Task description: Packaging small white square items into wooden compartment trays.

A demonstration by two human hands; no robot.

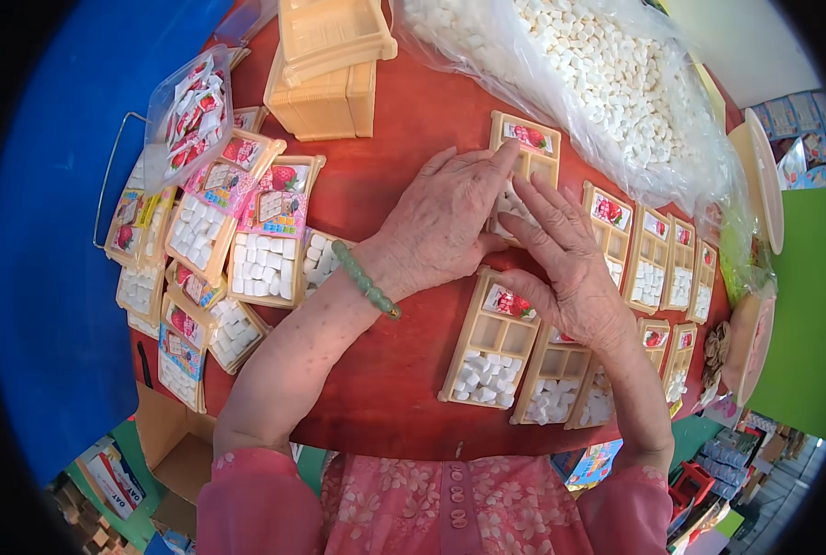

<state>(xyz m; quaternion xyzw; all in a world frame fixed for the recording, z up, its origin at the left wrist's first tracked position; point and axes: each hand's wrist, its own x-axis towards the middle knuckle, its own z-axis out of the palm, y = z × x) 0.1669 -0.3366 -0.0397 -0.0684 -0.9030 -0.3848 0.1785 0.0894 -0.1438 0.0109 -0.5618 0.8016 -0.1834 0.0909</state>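
We log, L to R: pile of filled trays [265, 264]; our L hand [436, 213] at tan tray [544, 168], upper ctr. of red surface [376, 370], grip unclear; our R hand [570, 268] loose, fingers spread over same tray; bag of white pcs. [607, 83] above; more trays [648, 264] far R.

Green beaded bracelet [364, 281]; pink floral top [376, 504]; round buttons [458, 497]

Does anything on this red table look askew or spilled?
Somewhat: the left-hand trays lie heaped and overlapping at mixed angles, unlike the neater right-hand trays, set out in rows. No obvious spill stands out.
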